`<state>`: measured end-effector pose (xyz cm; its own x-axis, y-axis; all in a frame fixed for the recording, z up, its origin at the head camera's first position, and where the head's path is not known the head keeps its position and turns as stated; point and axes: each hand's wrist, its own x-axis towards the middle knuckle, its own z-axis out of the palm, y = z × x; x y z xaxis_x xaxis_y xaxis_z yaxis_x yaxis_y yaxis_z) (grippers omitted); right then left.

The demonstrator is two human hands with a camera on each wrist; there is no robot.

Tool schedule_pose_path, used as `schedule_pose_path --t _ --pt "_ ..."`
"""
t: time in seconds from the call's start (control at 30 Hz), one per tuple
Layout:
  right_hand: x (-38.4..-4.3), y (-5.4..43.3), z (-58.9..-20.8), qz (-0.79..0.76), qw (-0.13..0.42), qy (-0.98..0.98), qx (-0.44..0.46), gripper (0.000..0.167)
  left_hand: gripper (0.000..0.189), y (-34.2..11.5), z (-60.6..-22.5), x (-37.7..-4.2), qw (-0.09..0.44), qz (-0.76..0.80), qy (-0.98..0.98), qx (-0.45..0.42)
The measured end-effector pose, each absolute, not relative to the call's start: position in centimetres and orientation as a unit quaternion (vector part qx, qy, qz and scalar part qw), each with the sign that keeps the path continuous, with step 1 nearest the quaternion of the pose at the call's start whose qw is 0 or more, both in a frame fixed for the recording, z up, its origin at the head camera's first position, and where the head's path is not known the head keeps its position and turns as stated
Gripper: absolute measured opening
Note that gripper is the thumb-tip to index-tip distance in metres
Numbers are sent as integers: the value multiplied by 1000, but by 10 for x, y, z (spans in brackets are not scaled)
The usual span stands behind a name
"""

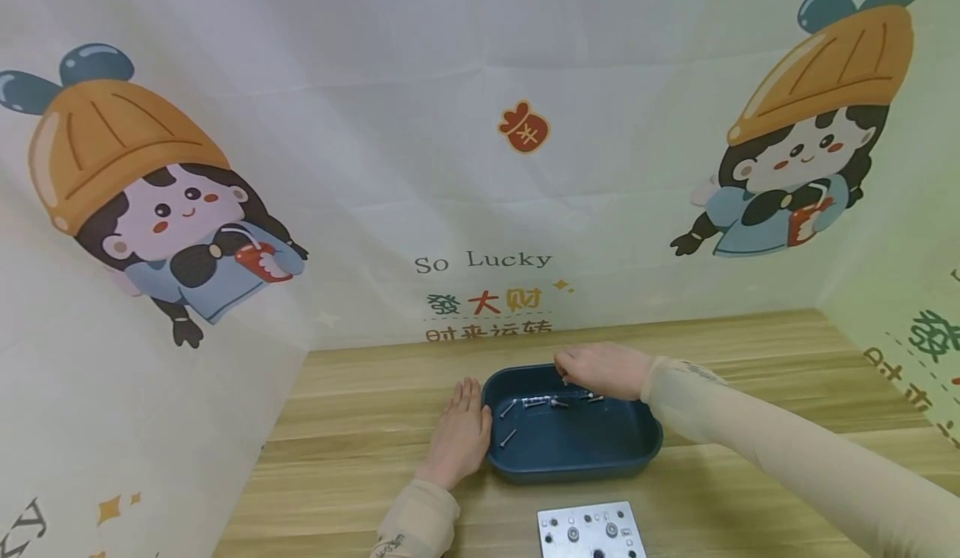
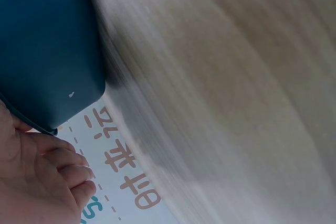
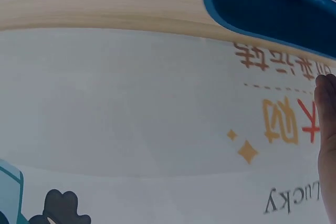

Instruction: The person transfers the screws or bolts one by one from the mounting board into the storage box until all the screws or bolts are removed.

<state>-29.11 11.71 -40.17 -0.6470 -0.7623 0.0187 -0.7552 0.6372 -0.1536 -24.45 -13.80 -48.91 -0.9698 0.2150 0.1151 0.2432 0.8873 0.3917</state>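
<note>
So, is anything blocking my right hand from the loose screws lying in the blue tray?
Nothing visible is. Your right hand is over the far side of the tray, with the nearest screws close to its fingertips. Your left hand is at the tray's left end, out of the way.

Left hand (image 1: 457, 433), fingers (image 1: 467, 395) extended; sleeved right arm (image 1: 787, 445) outstretched, right hand (image 1: 603, 369) curled.

Wood-grain tabletop (image 1: 360, 408), pale backdrop (image 1: 405, 166), cartoon figures (image 1: 172, 208), "So Lucky" lettering (image 1: 486, 259)
</note>
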Motion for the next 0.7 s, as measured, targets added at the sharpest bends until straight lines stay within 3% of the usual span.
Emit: schedule_pose_path --t 0.3,0.7 --pt "-300 119 -421 75 -52 880 -466 9 53 -138 -490 -246 37 -200 -972 -118" --pt "-299 113 -430 127 -107 850 -500 8 53 -138 -490 -246 39 -202 -972 -117"
